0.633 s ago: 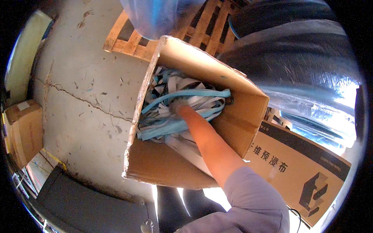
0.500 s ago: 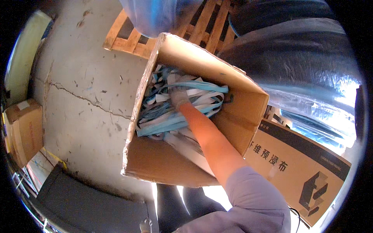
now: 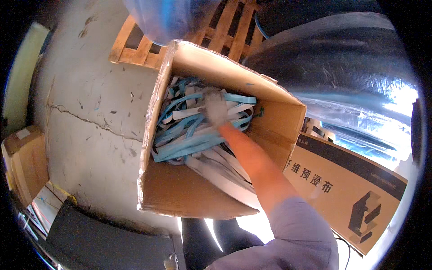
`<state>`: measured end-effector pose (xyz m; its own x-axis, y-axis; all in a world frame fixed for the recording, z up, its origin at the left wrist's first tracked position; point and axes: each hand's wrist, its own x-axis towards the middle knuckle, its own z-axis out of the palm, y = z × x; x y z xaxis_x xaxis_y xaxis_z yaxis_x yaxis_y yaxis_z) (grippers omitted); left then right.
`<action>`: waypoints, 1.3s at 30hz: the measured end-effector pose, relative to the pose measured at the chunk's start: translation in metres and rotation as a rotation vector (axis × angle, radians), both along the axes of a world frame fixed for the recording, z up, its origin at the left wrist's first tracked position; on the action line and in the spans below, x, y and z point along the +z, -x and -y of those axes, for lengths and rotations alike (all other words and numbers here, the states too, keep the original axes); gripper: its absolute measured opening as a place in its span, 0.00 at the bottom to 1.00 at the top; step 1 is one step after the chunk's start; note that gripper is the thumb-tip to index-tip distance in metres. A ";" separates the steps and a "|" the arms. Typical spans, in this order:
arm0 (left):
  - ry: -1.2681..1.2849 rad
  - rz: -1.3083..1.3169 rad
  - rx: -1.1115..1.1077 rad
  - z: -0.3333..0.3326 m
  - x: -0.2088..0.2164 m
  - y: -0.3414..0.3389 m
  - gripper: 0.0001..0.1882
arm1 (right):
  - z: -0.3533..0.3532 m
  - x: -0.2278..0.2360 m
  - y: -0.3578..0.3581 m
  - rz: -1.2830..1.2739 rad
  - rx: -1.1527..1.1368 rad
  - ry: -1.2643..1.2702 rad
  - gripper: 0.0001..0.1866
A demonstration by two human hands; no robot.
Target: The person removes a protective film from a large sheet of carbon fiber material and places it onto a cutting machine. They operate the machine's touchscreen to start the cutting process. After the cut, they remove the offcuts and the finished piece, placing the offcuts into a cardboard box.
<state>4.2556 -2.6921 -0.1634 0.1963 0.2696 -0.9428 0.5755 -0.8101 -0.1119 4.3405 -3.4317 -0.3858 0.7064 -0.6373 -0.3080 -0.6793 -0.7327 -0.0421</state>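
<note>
1. Shows flat blue and white strips (image 3: 193,146) heaped inside the open cardboard box (image 3: 193,189).
2. Has the right hand (image 3: 217,108) in among these, blurred; cannot tell whether closed on any.
3. Seem light, limp, tangle-prone; probably call for gathering a bunch mid-length.

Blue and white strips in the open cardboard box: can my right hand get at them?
Yes, it looks so: your right hand is inside the cardboard box, at or just over the blue and white strips, and the open top leaves the way free. Blur hides whether it grips any.
</note>
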 end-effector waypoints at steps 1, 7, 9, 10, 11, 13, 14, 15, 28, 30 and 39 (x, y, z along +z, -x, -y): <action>-0.005 -0.006 -0.024 0.003 -0.001 -0.001 0.11 | 0.017 -0.008 -0.004 -0.030 0.000 0.053 0.33; 0.040 -0.070 -0.256 0.020 -0.021 -0.059 0.12 | 0.050 -0.155 0.097 -0.247 -0.341 -0.243 0.36; -0.008 -0.050 -0.226 0.016 -0.008 -0.031 0.12 | 0.012 -0.125 0.063 -0.593 -0.207 -0.537 0.46; -0.016 -0.050 -0.213 0.014 -0.005 -0.019 0.12 | 0.003 -0.099 0.046 -0.719 -0.141 -0.636 0.48; -0.012 -0.052 -0.217 0.010 -0.003 -0.013 0.12 | -0.001 -0.071 0.032 -0.739 -0.113 -0.673 0.46; 0.009 -0.062 -0.260 0.006 -0.007 -0.014 0.13 | 0.000 -0.014 0.004 -0.767 -0.086 -0.733 0.42; 0.022 -0.067 -0.296 0.001 -0.008 -0.019 0.13 | 0.001 0.006 -0.003 -0.774 -0.078 -0.766 0.40; 0.035 -0.069 -0.336 -0.003 -0.009 -0.021 0.13 | 0.003 0.007 0.000 -0.722 -0.061 -0.737 0.37; 0.320 -0.040 -1.376 -0.077 -0.037 -0.018 0.16 | -0.064 -0.001 0.081 -0.126 -0.031 -0.104 0.23; 0.163 -0.070 -0.733 -0.056 -0.028 -0.006 0.16 | -0.037 0.025 0.037 -0.374 0.005 -0.069 0.24; 0.049 -0.077 -0.364 -0.004 -0.019 -0.029 0.17 | 0.043 -0.054 0.014 -0.224 -0.342 -0.267 0.33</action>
<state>4.2841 -2.6884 -0.1820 0.1990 0.1493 -0.9686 0.2404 -0.9656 -0.0995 4.3265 -3.4746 -0.4403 0.3679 -0.6989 -0.6133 -0.8929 -0.4496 -0.0233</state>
